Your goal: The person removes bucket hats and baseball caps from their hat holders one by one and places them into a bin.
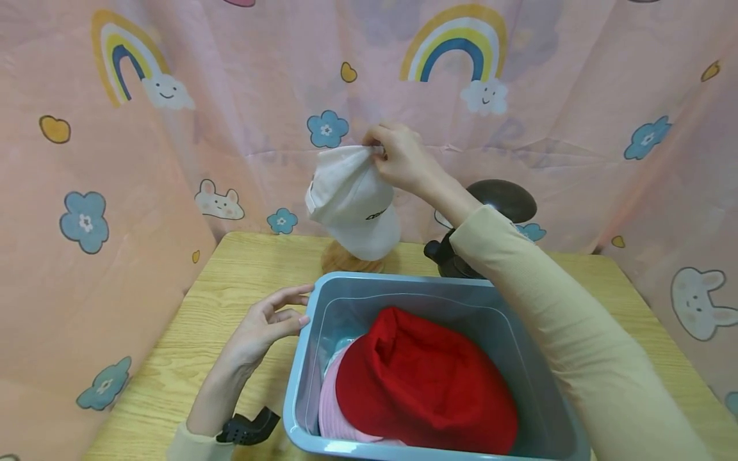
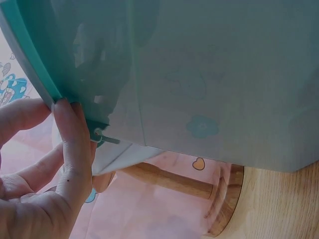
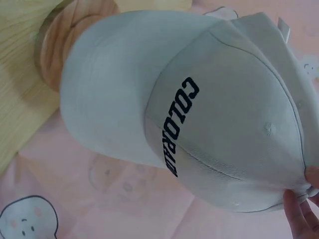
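Note:
My right hand (image 1: 403, 157) pinches the crown top of a white baseball cap (image 1: 357, 198) at the back of the table. Dark letters beginning "COLORA" run across the cap's front (image 3: 224, 114) in the right wrist view. The cap hangs brim down at a wooden stand (image 1: 340, 259); whether the two touch is hidden. On the left, my left hand (image 1: 265, 326) holds the rim of a blue-grey plastic bin (image 1: 305, 346), with fingertips (image 2: 65, 112) against its lip. Inside the bin lies a red cap (image 1: 432, 384), over a pink ribbed hat (image 1: 340, 410).
Behind the right forearm stands a dark round-topped object (image 1: 507, 198), with a black piece (image 1: 441, 250) below it, partly hidden. A pale wooden table (image 1: 173, 358) carries everything. Pink printed cloth (image 1: 259, 77) hangs close behind and on both sides.

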### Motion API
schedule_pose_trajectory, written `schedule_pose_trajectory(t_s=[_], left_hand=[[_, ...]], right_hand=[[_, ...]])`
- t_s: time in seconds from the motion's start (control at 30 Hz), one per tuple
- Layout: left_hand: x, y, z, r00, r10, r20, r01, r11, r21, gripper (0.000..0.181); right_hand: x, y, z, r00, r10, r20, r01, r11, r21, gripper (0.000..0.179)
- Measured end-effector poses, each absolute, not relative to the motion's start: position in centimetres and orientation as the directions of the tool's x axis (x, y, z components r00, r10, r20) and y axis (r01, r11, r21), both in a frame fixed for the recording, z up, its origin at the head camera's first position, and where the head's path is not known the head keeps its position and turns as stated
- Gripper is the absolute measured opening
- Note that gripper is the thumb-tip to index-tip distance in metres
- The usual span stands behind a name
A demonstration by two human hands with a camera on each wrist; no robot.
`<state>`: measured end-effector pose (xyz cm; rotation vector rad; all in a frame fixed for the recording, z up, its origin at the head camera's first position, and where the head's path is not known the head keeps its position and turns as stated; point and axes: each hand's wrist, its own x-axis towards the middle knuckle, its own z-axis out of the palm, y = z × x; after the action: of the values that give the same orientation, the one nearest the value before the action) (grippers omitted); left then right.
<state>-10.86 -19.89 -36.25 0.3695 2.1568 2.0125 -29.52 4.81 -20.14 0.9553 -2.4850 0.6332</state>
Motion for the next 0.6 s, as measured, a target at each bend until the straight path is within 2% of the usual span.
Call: schedule_pose_trajectory(t_s=[0.6], left_hand=[[-10.7, -19.9, -36.1, -0.959, 0.282, 0.019, 0.042, 0.075, 0.996, 0.053]], right_hand=[[-26.7, 8.7, -18.7, -0.629, -0.468, 0.62, -0.718, 0.655, -0.234, 0.018]])
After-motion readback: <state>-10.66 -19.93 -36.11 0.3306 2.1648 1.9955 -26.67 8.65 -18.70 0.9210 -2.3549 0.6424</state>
